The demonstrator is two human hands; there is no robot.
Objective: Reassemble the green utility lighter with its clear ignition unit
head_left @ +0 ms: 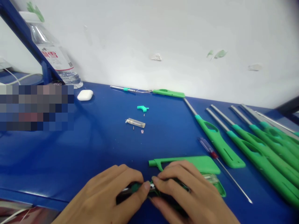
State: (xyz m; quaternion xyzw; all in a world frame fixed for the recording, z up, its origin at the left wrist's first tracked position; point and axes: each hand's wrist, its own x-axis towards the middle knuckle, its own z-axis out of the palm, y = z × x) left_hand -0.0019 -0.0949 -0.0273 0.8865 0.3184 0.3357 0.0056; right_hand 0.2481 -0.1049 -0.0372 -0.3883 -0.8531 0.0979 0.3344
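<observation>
My left hand (116, 189) is closed in a pinch around a dark and silvery rod-like part, largely hidden by the fingers. Opposite it, my right hand (182, 189) pinches the same small metal piece (152, 185) near the front edge. Under and beyond the right hand lies a green half-shell (193, 163), and another green shell (220, 186) with a clear insert shows beside it. Farther back are a clear tube (136, 122), a teal trigger (143, 108), a small pink part (142, 132) and tiny screws (133, 128).
Several green lighters (224, 146) with metal stems lie at the right, beside a screwdriver (213, 155). An opened green lighter (169, 93) rests by the wall. At the back left are a white case (85, 95) and a water bottle (56, 56).
</observation>
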